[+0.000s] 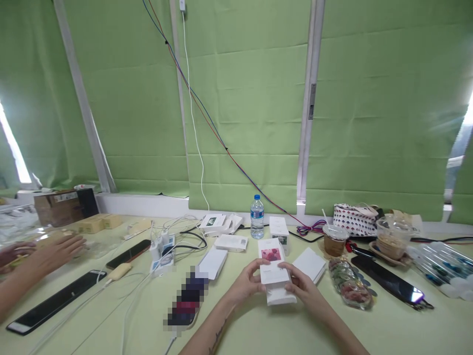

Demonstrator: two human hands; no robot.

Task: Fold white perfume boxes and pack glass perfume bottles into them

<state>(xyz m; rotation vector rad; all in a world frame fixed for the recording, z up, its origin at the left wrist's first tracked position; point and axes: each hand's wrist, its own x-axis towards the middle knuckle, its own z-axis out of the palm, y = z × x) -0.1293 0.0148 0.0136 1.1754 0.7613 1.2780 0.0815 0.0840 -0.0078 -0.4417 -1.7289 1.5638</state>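
Observation:
Between my two hands is a small white box (271, 273) with a pink flower-like picture on its upper part. My left hand (248, 283) grips its left edge, thumb and fingers on the side. From the right, my right hand (303, 285) pinches the lower right side, near a paler flap at the end closest to me. Just right of the box lies a flat white box or card (309, 264), partly behind my right hand. Further white boxes (231, 242) lie beyond my left hand, and a white box (279, 228) stands behind the held one.
A water bottle (257, 217) stands at the back. On the right are an iced drink cup (335, 240), wrapped packets (349, 283) and a dark phone (388, 278). Left are a pixelated phone (188, 298), a power strip (162, 256), cables and a tablet (55, 301). A co-worker's hand (61, 251) rests far left.

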